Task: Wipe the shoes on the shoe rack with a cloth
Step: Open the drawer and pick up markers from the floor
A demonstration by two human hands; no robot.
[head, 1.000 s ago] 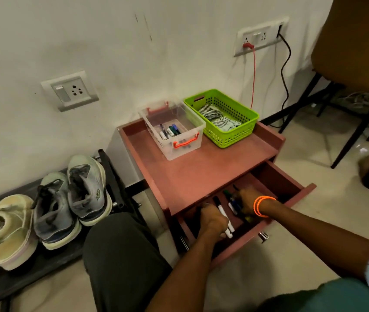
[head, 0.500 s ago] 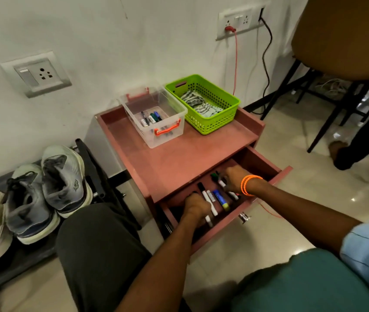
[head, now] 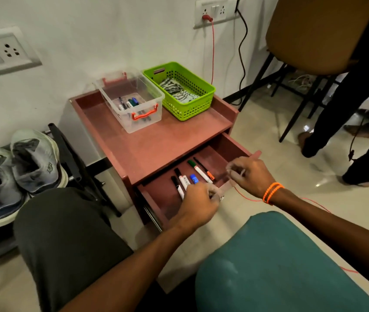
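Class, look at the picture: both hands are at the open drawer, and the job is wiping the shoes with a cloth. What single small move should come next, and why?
Probably lift the right hand toward the green basket, because the striped cloth lies there, while the drawer shows only markers. The shoes on the rack are untouched, and neither hand plainly holds anything; the left hand is blurred.

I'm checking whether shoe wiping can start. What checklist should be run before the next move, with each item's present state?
1. Cloth located: ok, a striped cloth lies in the green basket.
2. Cloth in hand: not ok, neither hand holds it.
3. Left hand free: cannot tell, it is curled at the drawer front, blurred.
4. Right hand free: cannot tell, fingers blurred at the drawer's right corner.
5. Drawer shut: not ok, it is open with markers inside.
6. Shoes reachable: ok, on the rack at left.
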